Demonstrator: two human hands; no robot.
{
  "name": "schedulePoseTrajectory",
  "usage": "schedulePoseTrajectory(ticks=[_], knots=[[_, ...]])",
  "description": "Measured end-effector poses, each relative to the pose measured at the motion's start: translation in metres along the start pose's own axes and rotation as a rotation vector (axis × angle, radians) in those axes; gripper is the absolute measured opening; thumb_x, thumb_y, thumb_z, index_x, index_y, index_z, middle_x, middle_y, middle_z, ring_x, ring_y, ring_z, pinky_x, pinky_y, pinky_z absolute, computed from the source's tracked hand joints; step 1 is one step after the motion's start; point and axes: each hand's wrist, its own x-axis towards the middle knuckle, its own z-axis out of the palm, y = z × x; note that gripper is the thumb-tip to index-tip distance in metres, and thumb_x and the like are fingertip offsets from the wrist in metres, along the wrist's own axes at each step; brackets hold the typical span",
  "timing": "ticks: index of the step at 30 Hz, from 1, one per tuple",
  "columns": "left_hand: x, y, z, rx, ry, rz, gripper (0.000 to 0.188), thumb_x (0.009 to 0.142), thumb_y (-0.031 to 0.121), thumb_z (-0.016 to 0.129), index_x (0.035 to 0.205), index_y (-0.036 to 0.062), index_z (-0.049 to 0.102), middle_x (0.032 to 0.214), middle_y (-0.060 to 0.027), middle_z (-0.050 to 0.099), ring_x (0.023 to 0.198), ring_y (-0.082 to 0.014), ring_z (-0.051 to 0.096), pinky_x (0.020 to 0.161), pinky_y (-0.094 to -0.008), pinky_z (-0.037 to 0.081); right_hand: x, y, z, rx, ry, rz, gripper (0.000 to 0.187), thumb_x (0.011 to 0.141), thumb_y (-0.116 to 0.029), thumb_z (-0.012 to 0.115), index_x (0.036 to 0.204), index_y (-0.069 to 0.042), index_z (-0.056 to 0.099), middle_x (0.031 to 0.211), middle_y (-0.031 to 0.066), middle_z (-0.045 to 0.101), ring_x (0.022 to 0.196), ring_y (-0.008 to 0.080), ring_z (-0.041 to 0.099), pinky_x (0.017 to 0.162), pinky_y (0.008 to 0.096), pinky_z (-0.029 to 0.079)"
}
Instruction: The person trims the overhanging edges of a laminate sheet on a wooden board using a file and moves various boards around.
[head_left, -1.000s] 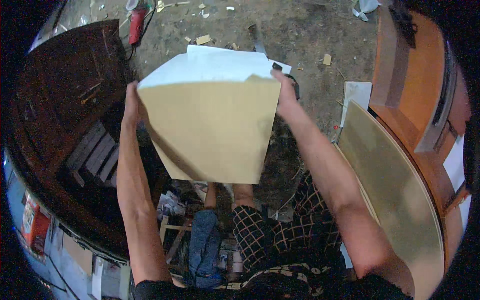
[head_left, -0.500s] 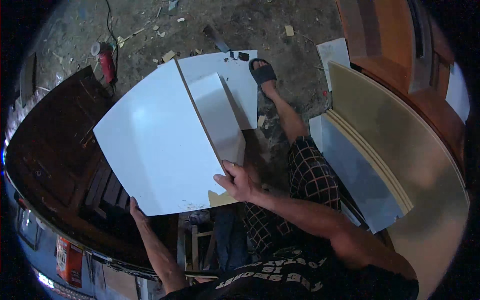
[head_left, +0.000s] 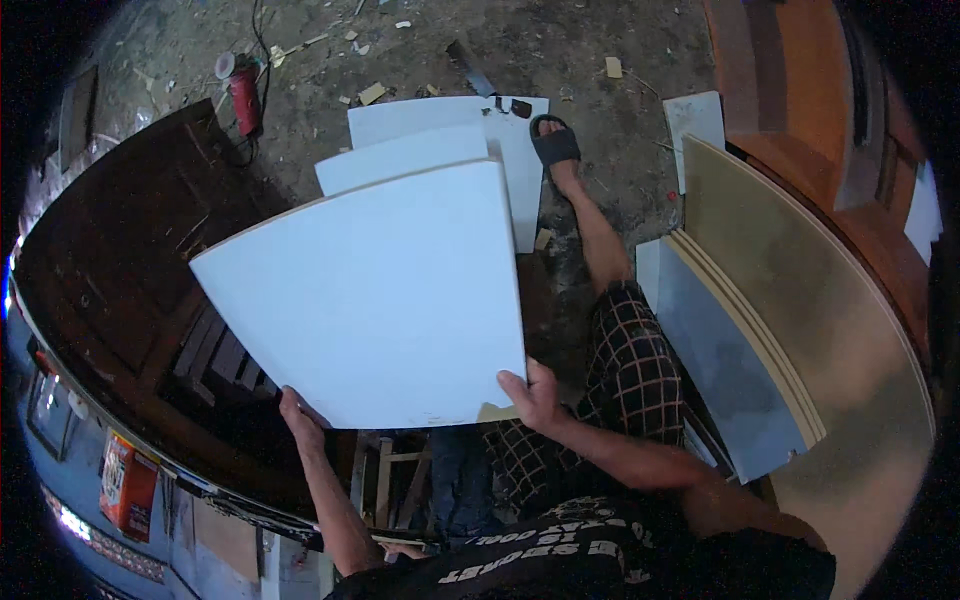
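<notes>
A large white board (head_left: 370, 300) is held up in front of me, its broad face turned toward me. My left hand (head_left: 300, 415) grips its near left corner, the thumb showing on the face and the fingers hidden behind. At the near right corner my right hand (head_left: 535, 393) is closed round the edge, thumb on top. A bare tan patch (head_left: 497, 411) shows at that corner, beside the right hand. Behind the board part of a second white panel (head_left: 400, 160) shows, and a white sheet (head_left: 525, 190) lies on the floor beyond.
A dark wooden door panel (head_left: 110, 250) stands at the left. Near it lies a red angle grinder (head_left: 244, 100) with a cord. Tan and grey boards (head_left: 720, 340) lean at the right, by an orange-brown cabinet (head_left: 780, 120). A saw (head_left: 470, 70) and scraps lie on the floor.
The white board has turned so that its face lies more squarely toward me, and its right edge has swung right. My right hand has moved right and slightly nearer with it.
</notes>
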Motion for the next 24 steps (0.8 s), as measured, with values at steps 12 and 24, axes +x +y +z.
schedulePoseTrajectory(ticks=[12, 24], knots=[[-0.016, -0.058, 0.122, -0.017, -0.047, 0.091, 0.034, 0.1, 0.032, 0.057, 0.088, 0.0011, 0.065, 0.073, 0.0032, 0.057, 0.065, -0.0049, 0.047, 0.058, -0.0245, 0.037, 0.004, 0.117, -0.074, -0.202, 0.315, 0.126, 0.041, 0.097, -0.034, 0.058, 0.11, 0.005, 0.061, 0.095, 0.0074, 0.064, 0.085, 0.0151, 0.058, 0.076, 0.0339, 0.047], [0.004, -0.116, 0.095, 0.221, -0.03, 0.129, 0.045, 0.098, 0.044, 0.058, 0.086, 0.0008, 0.062, 0.067, 0.0071, 0.048, 0.06, -0.0037, 0.038, 0.051, -0.0263, 0.027, 0.032, 0.148, -0.082, -0.154, 0.265, 0.112, 0.041, 0.093, -0.033, 0.061, 0.109, 0.005, 0.063, 0.098, 0.0072, 0.065, 0.088, 0.0163, 0.057, 0.078, 0.0341, 0.046]])
